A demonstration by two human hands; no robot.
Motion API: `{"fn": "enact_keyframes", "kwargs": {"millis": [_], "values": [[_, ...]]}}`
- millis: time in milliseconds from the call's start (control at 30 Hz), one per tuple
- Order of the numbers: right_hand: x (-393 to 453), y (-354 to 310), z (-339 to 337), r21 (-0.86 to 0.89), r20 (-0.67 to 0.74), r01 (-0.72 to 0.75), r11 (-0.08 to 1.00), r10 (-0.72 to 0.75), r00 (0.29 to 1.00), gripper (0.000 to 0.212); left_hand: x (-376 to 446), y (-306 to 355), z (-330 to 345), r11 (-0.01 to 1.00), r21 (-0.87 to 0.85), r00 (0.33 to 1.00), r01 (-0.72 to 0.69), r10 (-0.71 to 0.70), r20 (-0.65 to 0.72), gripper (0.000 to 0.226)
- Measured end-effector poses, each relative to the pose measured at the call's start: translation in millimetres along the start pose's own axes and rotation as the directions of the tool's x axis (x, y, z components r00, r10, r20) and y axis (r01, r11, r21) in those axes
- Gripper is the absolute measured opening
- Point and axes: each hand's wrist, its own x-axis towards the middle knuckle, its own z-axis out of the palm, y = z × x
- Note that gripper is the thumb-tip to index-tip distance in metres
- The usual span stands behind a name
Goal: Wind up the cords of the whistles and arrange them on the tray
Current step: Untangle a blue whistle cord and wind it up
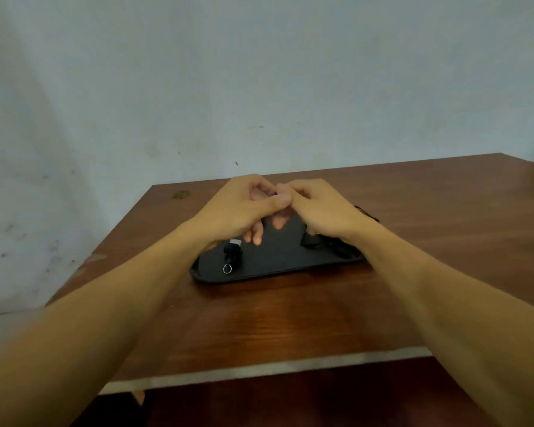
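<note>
A black tray [278,263] lies on the brown wooden table [290,318]. At its left end sits a black whistle [232,252] with a wound cord and a small metal ring. Another dark whistle [311,241] shows on the tray's right side under my right wrist. Above the tray my left hand [244,208] and my right hand [318,208] meet, fingers curled. Between their fingertips shows a small purple thing [274,194], mostly hidden; my left thumb and forefinger pinch it. What my right fingers hold is hidden.
A dark cord [366,212] lies on the table just beyond my right wrist. The table's far edge meets a pale blue wall [259,87]. The near table edge runs below my forearms.
</note>
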Motion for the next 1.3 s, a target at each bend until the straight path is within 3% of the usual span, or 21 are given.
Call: {"fn": "enact_keyframes", "kwargs": {"millis": [100, 267, 400, 467, 567, 700, 800, 900, 1000, 1033, 1100, 1133, 1200, 1300], "values": [[1.3, 0.6, 2.3, -0.038, -0.078, 0.038, 0.999, -0.041, 0.996, 0.029, -4.7, -16.2, 1.7, 0.995, 0.092, 0.997, 0.040, -0.033, -0.074, 0.031], [3.2, 7.3, 4.1, 0.046, -0.098, 0.075, 0.996, -0.070, 0.993, 0.023, -7.1, -34.1, -2.3, 0.996, -0.078, 0.999, 0.034, -0.031, 0.033, 0.029], [10.3, 16.9, 4.7, 0.163, -0.101, 0.068, 0.984, -0.052, 0.994, 0.026, -1.1, -39.8, -1.8, 0.994, -0.107, 1.000, -0.016, 0.015, -0.013, 0.033], [16.3, 19.9, 0.6, 0.261, -0.104, 0.019, 0.965, 0.008, 0.995, 0.029, 1.0, -38.2, -5.3, 0.964, -0.264, 0.999, -0.017, 0.008, -0.036, 0.032], [26.0, 20.6, -15.7, 0.319, -0.130, 0.004, 0.948, 0.040, 0.991, 0.025, 2.3, -32.8, -15.8, 0.797, -0.603, 1.000, -0.008, -0.006, -0.022, 0.029], [36.2, 2.5, -48.4, 0.257, -0.191, 0.042, 0.965, 0.008, 0.982, 0.022, 5.3, -19.4, -29.8, 0.620, -0.784, 1.000, -0.015, -0.007, -0.025, 0.025], [40.5, -8.8, -64.0, 0.146, -0.278, 0.086, 0.986, -0.043, 0.960, 0.017, 6.8, -4.8, -32.1, 0.565, -0.824, 0.999, -0.028, -0.007, -0.039, 0.023], [40.3, -15.6, -57.5, -0.105, -0.278, 0.118, 0.987, -0.143, 0.950, 0.016, 9.2, 15.1, -27.7, 0.550, -0.835, 1.000, -0.022, 0.027, -0.008, 0.022], [34.4, -29.6, -37.6, -0.451, -0.186, 0.145, 0.881, -0.252, 0.950, 0.016, 14.7, 37.5, -20.1, 0.729, -0.680, 0.996, -0.082, 0.034, -0.083, 0.024], [31.4, -36.4, -31.7, -0.566, -0.119, 0.152, 0.810, -0.264, 0.957, 0.016, 17.2, 43.4, -19.0, 0.836, -0.534, 0.987, -0.123, 0.045, -0.157, 0.025], [26.0, -50.0, -27.1, -0.727, 0.001, 0.189, 0.660, -0.275, 0.961, 0.017, 22.4, 47.8, -20.7, 0.982, -0.017, 0.936, -0.188, 0.174, -0.307, 0.028], [24.1, -56.6, -28.9, -0.761, 0.045, 0.218, 0.611, -0.285, 0.957, 0.017, 25.2, 45.2, -24.5, 0.944, 0.273, 0.902, -0.183, 0.272, -0.335, 0.028], [18.5, -66.8, -34.8, -0.758, 0.129, 0.295, 0.582, -0.309, 0.942, 0.014, 25.7, 38.1, -29.5, 0.743, 0.657, 0.876, -0.128, 0.395, -0.276, 0.027], [12.4, -80.9, -44.4, -0.709, 0.271, 0.385, 0.591, -0.275, 0.922, 0.014, 18.1, 31.3, -23.1, 0.478, 0.875, 0.945, -0.081, 0.315, -0.085, 0.012]]}}
